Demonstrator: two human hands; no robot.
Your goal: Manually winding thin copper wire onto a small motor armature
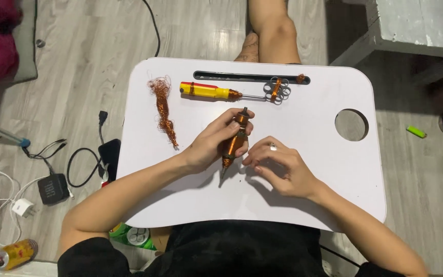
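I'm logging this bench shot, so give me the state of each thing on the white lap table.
Copper-wound tool: gripped in left hand, tip down.
Right hand: empty, fingertips beside the tool tip.
Yellow-handled screwdriver: lying flat, untouched.
Loose copper wire tangle: lying unwound.

Bare tabletop [303, 200] beyond wire tangle [163, 110]

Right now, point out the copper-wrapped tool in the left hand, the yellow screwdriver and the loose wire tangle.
copper-wrapped tool [236, 137], head view, middle of its wound body.
yellow screwdriver [206, 91], head view, handle.
loose wire tangle [163, 110], head view, mid-bundle.
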